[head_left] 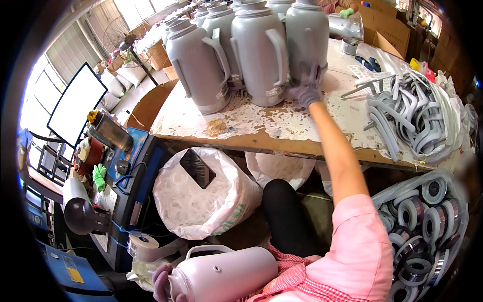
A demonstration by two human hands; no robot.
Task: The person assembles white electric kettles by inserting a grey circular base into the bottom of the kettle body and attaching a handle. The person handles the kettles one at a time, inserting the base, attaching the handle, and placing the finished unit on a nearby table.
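Observation:
Across my lap lies a pale grey-lilac vacuum jug body (226,274) with a side handle. My left hand (162,283), in a purple-grey glove, is closed around its neck end; part of that hand is cut off by the lower edge. My right arm stretches forward over the worktable (302,132). There my gloved right hand (307,91) is at the foot of a grey jug (308,40) with its fingers spread, seeming to touch the lower wall. Beside that jug stand more upright grey jugs, including a front one (259,55) and a left one (197,70).
Grey plastic handles (410,113) heap at the table's right. Below them a clear bag (445,176) holds dark-and-grey rings. A white sack (229,194) of translucent rings carries a phone (197,168). Left stands a blue machine (135,146) with a bottle (111,132); another person's green-gloved hand (346,13) shows far back.

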